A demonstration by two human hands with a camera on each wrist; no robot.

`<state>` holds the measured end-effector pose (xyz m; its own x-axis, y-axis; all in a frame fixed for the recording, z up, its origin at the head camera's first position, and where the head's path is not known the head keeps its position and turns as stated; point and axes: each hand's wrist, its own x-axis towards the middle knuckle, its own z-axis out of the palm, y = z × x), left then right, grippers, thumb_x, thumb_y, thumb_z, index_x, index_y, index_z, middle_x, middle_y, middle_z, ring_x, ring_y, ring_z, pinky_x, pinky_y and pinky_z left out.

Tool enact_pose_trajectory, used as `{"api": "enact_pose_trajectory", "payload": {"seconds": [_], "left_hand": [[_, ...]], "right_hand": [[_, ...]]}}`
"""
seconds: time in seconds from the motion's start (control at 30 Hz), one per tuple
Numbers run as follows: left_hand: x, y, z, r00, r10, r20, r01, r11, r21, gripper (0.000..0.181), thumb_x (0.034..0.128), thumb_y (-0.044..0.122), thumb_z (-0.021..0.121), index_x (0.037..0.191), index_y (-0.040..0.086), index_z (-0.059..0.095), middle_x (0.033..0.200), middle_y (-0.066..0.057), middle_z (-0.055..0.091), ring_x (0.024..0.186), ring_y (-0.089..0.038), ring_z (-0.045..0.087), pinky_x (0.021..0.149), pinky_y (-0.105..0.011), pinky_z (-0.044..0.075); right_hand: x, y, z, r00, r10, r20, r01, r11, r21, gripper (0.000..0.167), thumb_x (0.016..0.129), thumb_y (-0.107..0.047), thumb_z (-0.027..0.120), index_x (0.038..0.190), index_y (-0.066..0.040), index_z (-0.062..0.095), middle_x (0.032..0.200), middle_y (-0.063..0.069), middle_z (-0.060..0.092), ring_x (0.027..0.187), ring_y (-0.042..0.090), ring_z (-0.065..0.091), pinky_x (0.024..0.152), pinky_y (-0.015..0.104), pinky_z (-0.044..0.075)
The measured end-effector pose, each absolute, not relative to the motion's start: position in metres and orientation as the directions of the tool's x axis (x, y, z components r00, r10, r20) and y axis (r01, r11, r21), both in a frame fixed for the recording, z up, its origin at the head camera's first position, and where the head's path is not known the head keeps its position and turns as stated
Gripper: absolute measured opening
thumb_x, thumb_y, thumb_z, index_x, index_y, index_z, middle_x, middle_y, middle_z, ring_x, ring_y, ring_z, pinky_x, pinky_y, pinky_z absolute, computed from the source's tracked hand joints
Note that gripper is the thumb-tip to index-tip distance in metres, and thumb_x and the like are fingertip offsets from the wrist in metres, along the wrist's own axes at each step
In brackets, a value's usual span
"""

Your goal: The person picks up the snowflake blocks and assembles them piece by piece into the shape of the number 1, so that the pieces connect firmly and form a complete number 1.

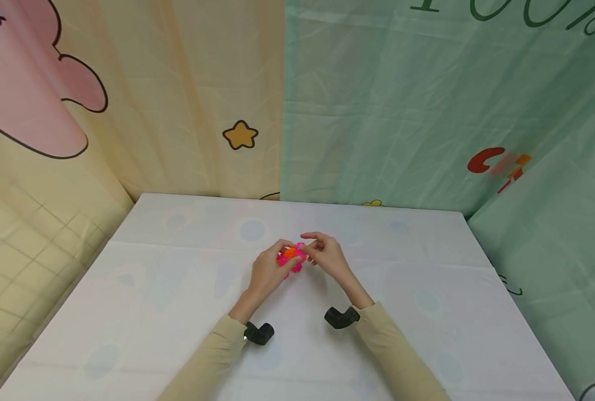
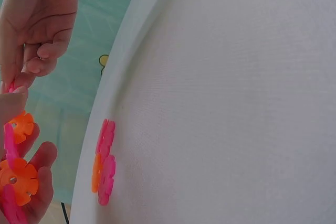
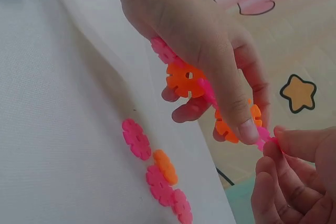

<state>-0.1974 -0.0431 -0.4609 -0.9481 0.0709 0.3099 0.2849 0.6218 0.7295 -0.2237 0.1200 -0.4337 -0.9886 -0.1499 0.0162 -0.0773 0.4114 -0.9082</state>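
My left hand (image 1: 269, 272) grips a chain of joined flower-shaped discs, pink and orange by turns; the right wrist view shows an orange disc (image 3: 185, 80) under its palm and another orange disc (image 3: 226, 127) by its thumb. With thumb and forefinger, my right hand (image 3: 300, 174) pinches a pink disc (image 3: 263, 139) at the chain's end, close to the left thumb tip. The left wrist view has this right hand (image 2: 42, 14) above the left fingers, which lie curled behind an orange disc (image 2: 19, 181). Fingers partly hide the pinched disc.
Loose discs lie on the white table (image 1: 177, 312) beyond the hands: a pink disc (image 3: 136, 139), an orange disc (image 3: 166, 167) and more pink discs (image 3: 159, 184). Curtains (image 1: 378, 111) hang behind the table's far edge. Each wrist carries a black mount (image 1: 341, 317).
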Motion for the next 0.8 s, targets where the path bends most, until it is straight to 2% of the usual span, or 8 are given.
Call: {"api": "enact_pose_trajectory", "payload": {"seconds": [0.23,0.47,0.63,0.8], "left_hand": [[-0.2,-0.05,-0.462,-0.949,0.049,0.312,0.269,0.646,0.714,0.028,0.086,0.027,0.072,0.11,0.017,0.064,0.097,-0.008,0.071,0.07,-0.017,0.059,0.058,-0.023,0.046],[-0.202,-0.057,-0.459,-0.953,0.038,0.301,0.254,0.647,0.72,0.028,0.087,0.027,0.071,0.112,0.017,0.064,0.101,-0.008,0.071,0.066,-0.014,0.056,0.056,-0.019,0.044],[-0.203,-0.06,-0.459,-0.955,0.04,0.295,0.251,0.639,0.727,0.026,0.0882,0.026,0.07,0.112,0.018,0.064,0.103,-0.005,0.07,0.076,-0.015,0.058,0.061,-0.02,0.048],[-0.204,-0.062,-0.46,-0.955,0.052,0.292,0.259,0.621,0.74,0.025,0.0892,0.026,0.068,0.113,0.017,0.067,0.105,-0.003,0.071,0.085,-0.017,0.06,0.07,-0.022,0.051]], "right_hand": [[-0.227,0.121,-0.436,-0.985,-0.164,0.058,-0.122,0.411,-0.903,0.029,0.094,-0.022,0.061,0.119,-0.007,0.064,0.09,0.024,0.066,0.071,0.038,0.063,0.058,0.022,0.053],[-0.233,0.122,-0.442,-0.989,-0.135,0.062,-0.122,0.497,-0.859,0.026,0.091,-0.017,0.065,0.116,-0.007,0.065,0.09,0.014,0.065,0.065,0.029,0.062,0.056,0.021,0.05],[-0.238,0.123,-0.447,-0.99,-0.143,0.012,-0.093,0.573,-0.814,0.028,0.088,-0.016,0.068,0.115,-0.009,0.066,0.094,0.011,0.066,0.06,0.017,0.056,0.055,0.022,0.05],[-0.241,0.123,-0.451,-0.986,-0.162,-0.031,-0.077,0.617,-0.783,0.029,0.088,-0.015,0.069,0.116,-0.009,0.066,0.099,0.011,0.067,0.064,0.015,0.057,0.057,0.023,0.051]]}}
